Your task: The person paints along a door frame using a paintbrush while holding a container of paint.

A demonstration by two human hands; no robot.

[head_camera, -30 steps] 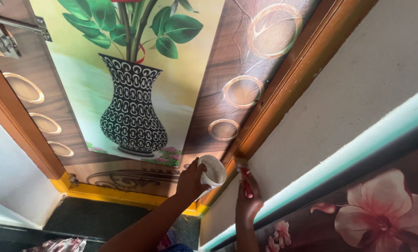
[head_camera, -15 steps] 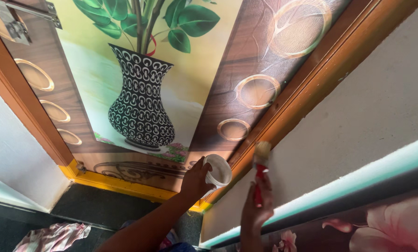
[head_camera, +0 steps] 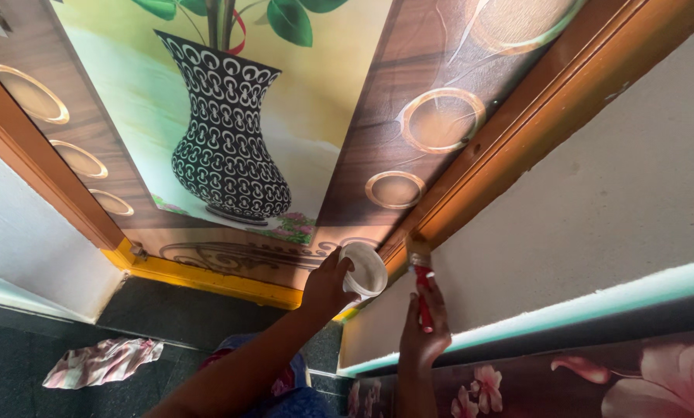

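Observation:
My left hand (head_camera: 325,286) grips a small white cup (head_camera: 363,271) and holds it up in front of the lower part of a door. My right hand (head_camera: 423,329) is closed around the red handle of a paintbrush (head_camera: 420,282). The brush's bristles touch the orange-brown door frame (head_camera: 510,131) where it meets the white wall (head_camera: 595,209). The two hands are close together, with the cup just left of the brush.
The door (head_camera: 231,124) bears a printed picture of a patterned black and white vase with green leaves. A yellow threshold (head_camera: 207,277) runs below it. A crumpled cloth (head_camera: 103,361) lies on the dark floor. A floral panel (head_camera: 595,383) lines the wall's base.
My right hand has moved the brush up along the door frame and then slightly back down. The cup has stayed near the same spot. The view has shifted downward.

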